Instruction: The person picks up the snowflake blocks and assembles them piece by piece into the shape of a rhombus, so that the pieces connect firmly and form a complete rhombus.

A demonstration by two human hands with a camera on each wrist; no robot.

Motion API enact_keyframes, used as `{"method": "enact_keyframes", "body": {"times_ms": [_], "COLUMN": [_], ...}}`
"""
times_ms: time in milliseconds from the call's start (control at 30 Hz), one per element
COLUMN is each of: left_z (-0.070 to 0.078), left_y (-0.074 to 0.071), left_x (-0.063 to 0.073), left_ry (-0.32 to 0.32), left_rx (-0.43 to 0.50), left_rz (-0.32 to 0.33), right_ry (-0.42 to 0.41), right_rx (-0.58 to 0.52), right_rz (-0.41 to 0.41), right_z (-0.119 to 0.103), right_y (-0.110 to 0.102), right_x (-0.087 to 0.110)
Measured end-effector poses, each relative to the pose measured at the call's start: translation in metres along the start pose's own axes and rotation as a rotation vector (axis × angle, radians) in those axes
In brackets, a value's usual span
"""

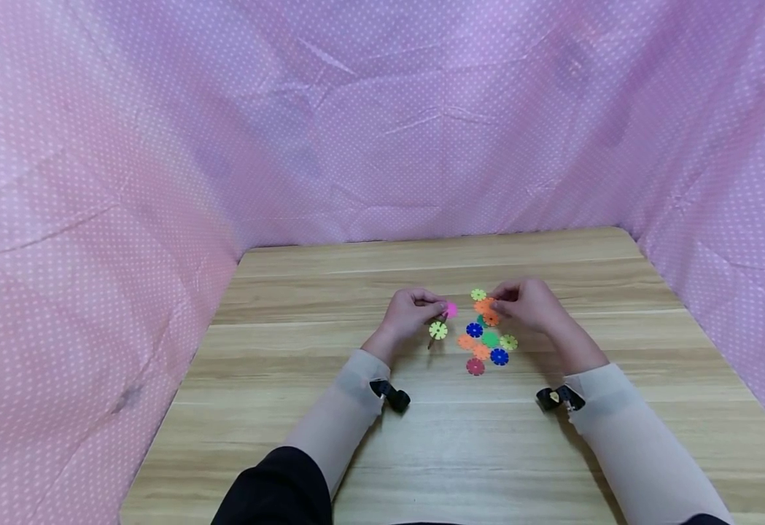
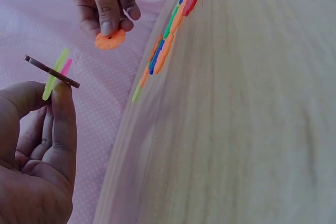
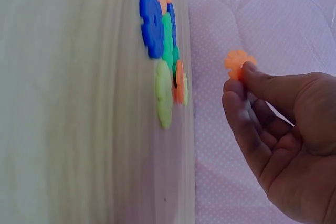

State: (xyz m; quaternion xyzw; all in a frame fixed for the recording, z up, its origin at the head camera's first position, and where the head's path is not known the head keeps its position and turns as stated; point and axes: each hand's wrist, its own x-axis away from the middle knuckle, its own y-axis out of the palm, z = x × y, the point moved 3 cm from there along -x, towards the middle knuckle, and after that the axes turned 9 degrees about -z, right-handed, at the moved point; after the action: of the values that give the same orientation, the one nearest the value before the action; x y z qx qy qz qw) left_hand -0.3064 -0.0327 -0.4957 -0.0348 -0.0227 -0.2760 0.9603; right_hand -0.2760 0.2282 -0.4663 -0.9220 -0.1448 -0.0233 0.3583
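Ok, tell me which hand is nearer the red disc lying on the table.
Right. The right hand is up beside the pile, above and just right of the red disc; the left hand sits farther off, up and left.

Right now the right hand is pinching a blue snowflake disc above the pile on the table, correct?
Not quite: the disc pinched by the right hand is orange, not blue, as the right wrist view shows. The rest holds: it is held above the pile on the table.
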Motion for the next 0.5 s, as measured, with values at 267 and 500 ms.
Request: {"method": "enact_keyframes", "body": {"times_ms": [267,500], "left_z": [0.003,0.002], "left_y": [-0.001,0.000], "left_x": [0.001,0.001], "left_ry": [-0.008,-0.027], "left_rx": [0.016,0.028], "left_rz": [0.016,0.020], "right_ry": [-0.025,-0.034], "right_rx": [-0.111,-0.146], "right_rz": [0.003,-0.003], "right_z": [-0.012,-0.019], "right_y": [0.006,0.015], "right_x": [0.000,0.001]}}
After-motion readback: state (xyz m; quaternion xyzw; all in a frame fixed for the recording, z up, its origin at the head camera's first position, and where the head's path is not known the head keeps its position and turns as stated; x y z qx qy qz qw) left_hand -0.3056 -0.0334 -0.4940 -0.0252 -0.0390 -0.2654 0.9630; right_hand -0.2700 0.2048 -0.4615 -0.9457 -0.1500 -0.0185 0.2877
